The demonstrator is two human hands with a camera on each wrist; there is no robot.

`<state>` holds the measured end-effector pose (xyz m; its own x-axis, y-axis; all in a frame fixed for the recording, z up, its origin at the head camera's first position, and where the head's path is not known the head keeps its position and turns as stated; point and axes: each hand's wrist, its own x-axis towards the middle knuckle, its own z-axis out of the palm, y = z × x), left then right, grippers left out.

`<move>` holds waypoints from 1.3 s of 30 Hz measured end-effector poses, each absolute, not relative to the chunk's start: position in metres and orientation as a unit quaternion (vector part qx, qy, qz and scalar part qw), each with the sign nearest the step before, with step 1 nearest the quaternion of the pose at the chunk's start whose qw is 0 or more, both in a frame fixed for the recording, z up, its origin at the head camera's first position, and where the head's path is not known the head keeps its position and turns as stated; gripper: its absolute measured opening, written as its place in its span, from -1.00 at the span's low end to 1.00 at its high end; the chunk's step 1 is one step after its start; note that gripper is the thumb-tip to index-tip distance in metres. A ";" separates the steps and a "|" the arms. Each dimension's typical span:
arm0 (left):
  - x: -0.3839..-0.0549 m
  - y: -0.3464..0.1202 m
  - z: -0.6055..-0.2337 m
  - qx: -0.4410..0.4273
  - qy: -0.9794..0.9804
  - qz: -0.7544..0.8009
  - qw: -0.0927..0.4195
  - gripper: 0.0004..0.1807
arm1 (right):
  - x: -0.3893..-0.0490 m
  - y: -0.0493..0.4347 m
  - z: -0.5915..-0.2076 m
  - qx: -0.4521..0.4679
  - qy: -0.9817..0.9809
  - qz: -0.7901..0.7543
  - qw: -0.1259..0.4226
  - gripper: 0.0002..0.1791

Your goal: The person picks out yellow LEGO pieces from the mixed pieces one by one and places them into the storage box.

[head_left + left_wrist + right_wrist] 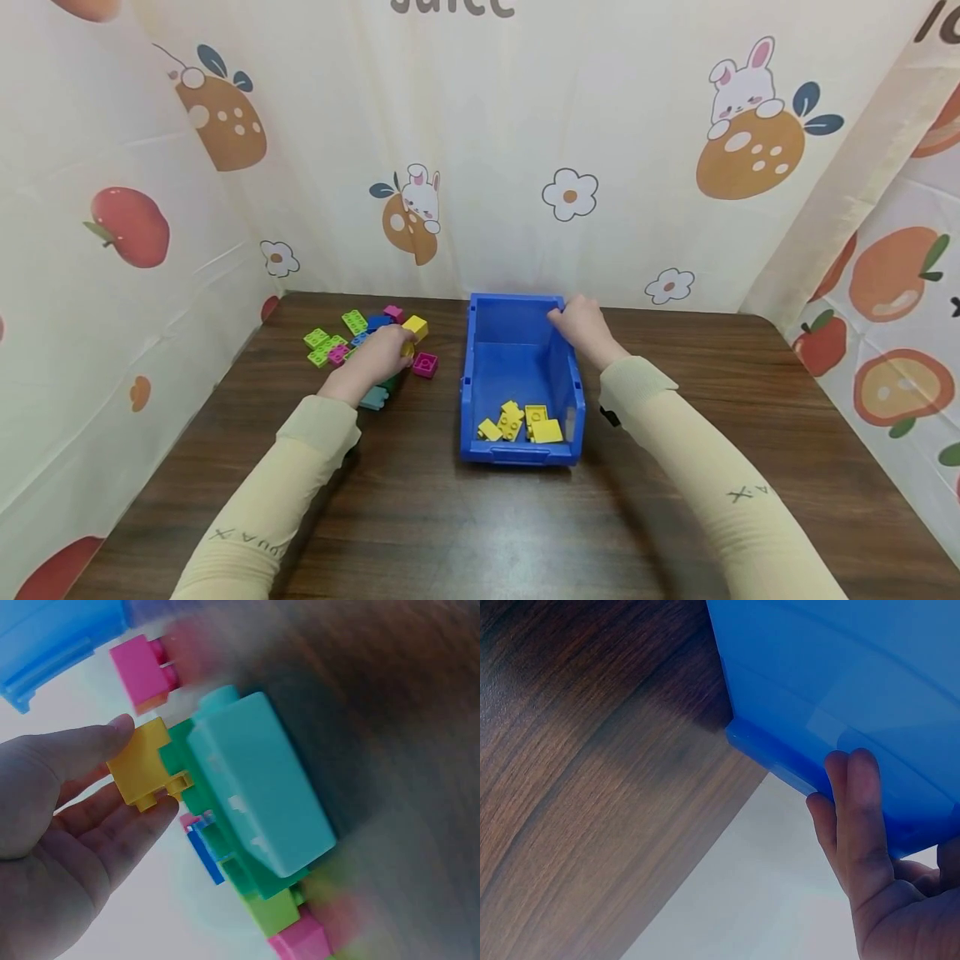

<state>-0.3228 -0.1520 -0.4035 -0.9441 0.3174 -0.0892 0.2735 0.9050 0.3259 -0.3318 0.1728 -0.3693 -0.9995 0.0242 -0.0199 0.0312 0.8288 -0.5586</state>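
Note:
My left hand (pixel 375 358) pinches a yellow building block (pixel 140 766) between thumb and fingertips, at the right side of a block pile. In the left wrist view a teal block (pixel 259 784) and a green block (pixel 196 799) stand close beside it. A magenta block (pixel 425 365) lies just right of that hand. The right hand (pixel 588 327) grips the right rim of a blue bin (pixel 517 367), near its back corner, with fingers along the outer wall in the right wrist view. Several yellow blocks (pixel 511 423) lie at the bin's front end.
Lime green blocks (pixel 317 339), a blue block (pixel 378 322) and other coloured blocks are spread over the left back of the wooden table (pixel 405 517). A printed curtain (pixel 487 125) hangs behind the table and along both sides.

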 end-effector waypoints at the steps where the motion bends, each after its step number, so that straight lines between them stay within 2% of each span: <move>1: -0.322 -0.152 -0.402 0.153 0.973 0.156 0.068 -0.55 | -0.332 0.173 -0.369 0.015 0.956 -0.291 0.006 -0.57; 20: -0.298 -0.149 -0.378 0.149 0.976 0.153 0.042 -0.47 | -0.331 0.173 -0.369 0.011 0.957 -0.290 0.004 -0.57; 33: -0.276 -0.122 -0.351 0.197 0.972 0.128 -0.010 -0.54 | -0.331 0.174 -0.370 0.006 0.956 -0.292 -0.001 -0.58; 39: -0.267 -0.109 -0.338 0.215 0.968 0.126 -0.017 -0.53 | -0.331 0.174 -0.369 0.004 0.956 -0.292 -0.001 -0.57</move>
